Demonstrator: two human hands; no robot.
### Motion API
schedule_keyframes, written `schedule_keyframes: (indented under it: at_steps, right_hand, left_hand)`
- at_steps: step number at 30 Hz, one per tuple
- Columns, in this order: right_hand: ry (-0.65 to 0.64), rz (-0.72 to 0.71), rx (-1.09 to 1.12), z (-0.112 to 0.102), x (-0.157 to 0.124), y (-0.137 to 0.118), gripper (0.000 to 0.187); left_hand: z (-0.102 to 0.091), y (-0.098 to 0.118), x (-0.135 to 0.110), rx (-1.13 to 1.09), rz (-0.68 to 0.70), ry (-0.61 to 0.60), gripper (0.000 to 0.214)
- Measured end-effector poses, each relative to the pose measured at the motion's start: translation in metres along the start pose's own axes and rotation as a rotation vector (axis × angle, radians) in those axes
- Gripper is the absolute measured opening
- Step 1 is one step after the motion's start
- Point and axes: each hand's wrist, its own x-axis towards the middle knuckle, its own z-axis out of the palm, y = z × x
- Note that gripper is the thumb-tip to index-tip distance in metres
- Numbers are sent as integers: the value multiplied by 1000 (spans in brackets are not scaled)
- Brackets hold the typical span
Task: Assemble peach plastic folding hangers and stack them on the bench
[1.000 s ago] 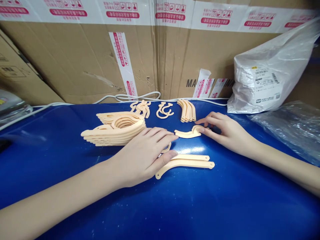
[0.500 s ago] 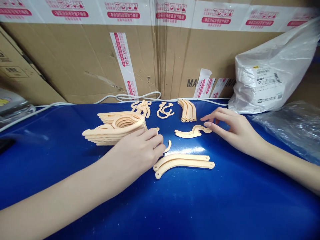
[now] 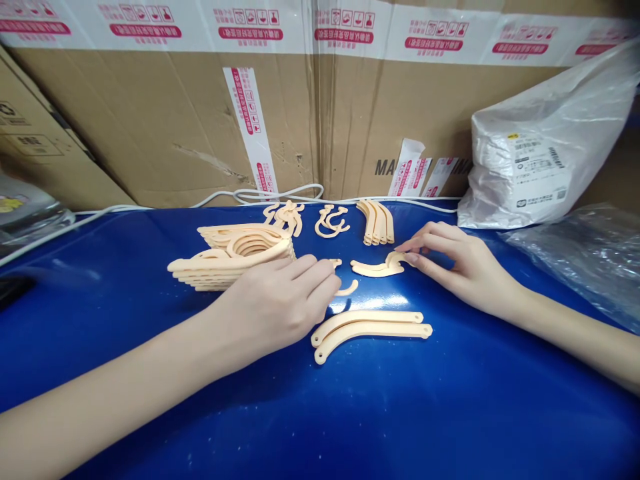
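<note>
My left hand (image 3: 295, 297) is closed on a cream plastic hanger hook (image 3: 349, 289); its curved tip and one end show past my fingers, the rest is hidden. My right hand (image 3: 450, 259) pinches the curved end of a cream hanger body piece (image 3: 376, 269), which lies on the blue table. In front of these, two curved hanger arms (image 3: 375, 331) with holed ends lie side by side. Beside my left hand stands a stack of assembled-looking folding hangers (image 3: 235, 257), partly covered by that hand.
Toward the back lie two groups of loose hooks (image 3: 330, 223) and a row of hanger arms (image 3: 377, 222). A white cable (image 3: 280, 194) runs along the cardboard boxes (image 3: 175, 120). At the right are a white plastic parcel (image 3: 540, 160) and clear plastic wrap (image 3: 590, 253).
My left hand has moved right with the hook, toward the body piece. My right hand has shifted slightly left, and its fingers have come onto the piece's curved end.
</note>
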Motion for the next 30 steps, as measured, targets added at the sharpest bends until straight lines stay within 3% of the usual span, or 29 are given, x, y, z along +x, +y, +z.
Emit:
schedule_keyframes:
  at_steps: [5,9,12,16,20,25,27,30]
  right_hand:
    - [52,-50,-41,-2,2,-4,18]
    - [99,-59,-20,-10,5,-24,19]
    - [-49,-29,207,-14,12,-49,26]
    - [-250,165,499,-9,22,-71,30]
    - [-346,353,697,2,30,-67,32]
    - [-517,370,921,7,34,-54,30]
    - [-491,404,1001,9,31,-52,30]
    - [-349,480,1082,15,25,-50,31]
  left_hand:
    - [-5,-4,1,6,-71,132,6]
    - [-10,-3,2,6,-116,217,7]
    - [-11,-1,1,-55,-153,238,12]
    - [-12,3,-1,-171,-161,227,14]
    - [-11,3,-1,-207,-154,237,11]
    - [-7,3,-1,-188,-194,212,11]
    - [-6,5,-2,-228,-284,224,17]
    - [-7,9,-1,-396,-376,252,20]
